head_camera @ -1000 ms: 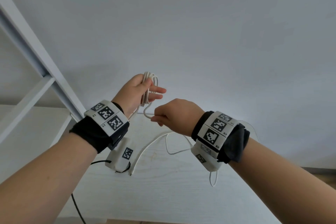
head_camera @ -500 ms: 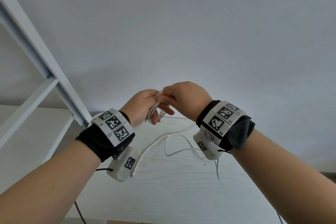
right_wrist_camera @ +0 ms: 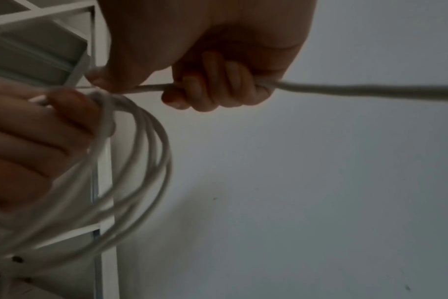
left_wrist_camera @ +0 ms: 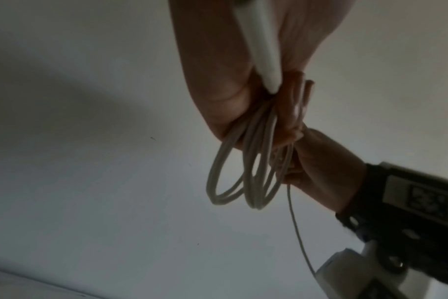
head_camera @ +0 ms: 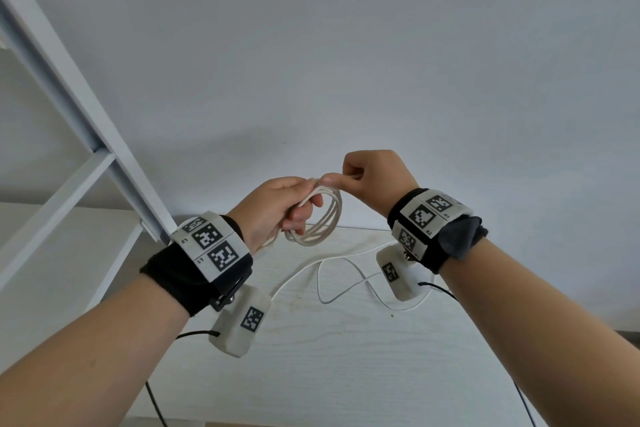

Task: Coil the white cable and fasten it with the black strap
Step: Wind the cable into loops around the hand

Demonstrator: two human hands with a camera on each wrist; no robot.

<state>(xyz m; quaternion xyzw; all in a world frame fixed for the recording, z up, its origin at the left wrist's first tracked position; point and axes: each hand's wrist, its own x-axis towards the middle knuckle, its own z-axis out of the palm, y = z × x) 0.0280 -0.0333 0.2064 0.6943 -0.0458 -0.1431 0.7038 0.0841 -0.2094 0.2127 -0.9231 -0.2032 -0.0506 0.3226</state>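
Several loops of white cable (head_camera: pixel 320 218) hang bunched in the left hand (head_camera: pixel 277 208) above the table (head_camera: pixel 346 374), while the right hand (head_camera: pixel 374 177) grips the loose run. Coiling is midway; feeding another loop looks next. No strap visible.

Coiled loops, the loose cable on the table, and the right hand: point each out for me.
coiled loops (head_camera: pixel 320 232), head view, lower curve of the bundle below the left hand.
loose cable (head_camera: pixel 341 293), head view, slack strand lying on the table.
right hand (head_camera: pixel 375 177), head view, back of the hand.
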